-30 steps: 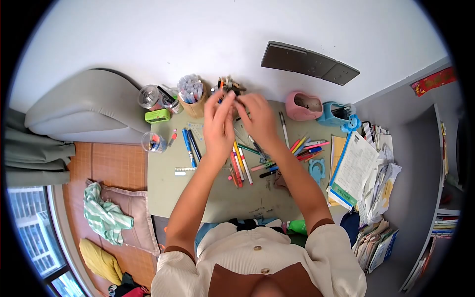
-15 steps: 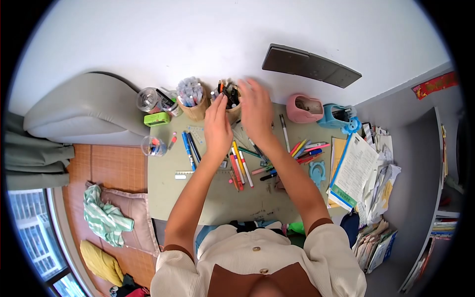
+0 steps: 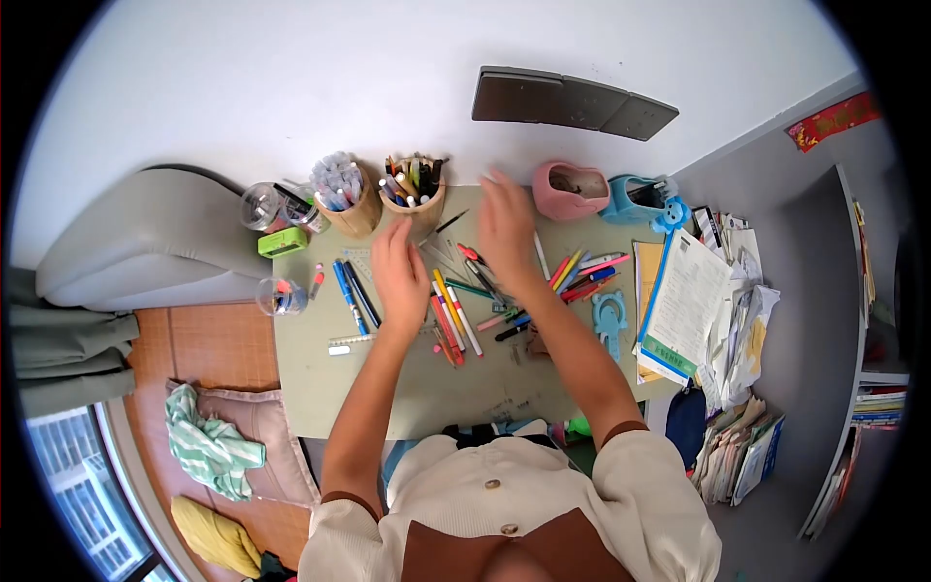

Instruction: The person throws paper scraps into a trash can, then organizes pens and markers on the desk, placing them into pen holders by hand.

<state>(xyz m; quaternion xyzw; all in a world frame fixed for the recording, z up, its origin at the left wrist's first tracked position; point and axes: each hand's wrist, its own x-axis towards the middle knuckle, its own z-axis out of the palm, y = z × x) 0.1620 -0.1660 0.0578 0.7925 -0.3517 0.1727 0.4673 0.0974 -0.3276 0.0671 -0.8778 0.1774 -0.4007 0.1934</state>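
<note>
My left hand (image 3: 400, 270) hovers just in front of a wooden pen cup (image 3: 424, 219), its fingers stretched out and holding nothing I can see. The cup is packed with pens and markers (image 3: 412, 179). To its right, apart from it, my right hand (image 3: 505, 231) is slightly blurred, with fingers extended and nothing visible in them. A dark pen (image 3: 452, 220) lies between the two hands. Red, yellow and white markers (image 3: 452, 310) are grouped beside my left wrist. Blue pens (image 3: 351, 297) lie to the left, and a pile of colored pens (image 3: 582, 276) lies by my right forearm.
A second wooden cup (image 3: 353, 215) holds grey-capped pens. Pink (image 3: 572, 197) and blue (image 3: 632, 199) holders stand at the back right. Papers (image 3: 684, 306) are stacked on the right. Clear containers and a green box (image 3: 282, 242) sit left. A ruler lies in front.
Both hands have drawn back from the wooden cup and moved farther apart, uncovering the pens in it. The camera view has shifted slightly.
</note>
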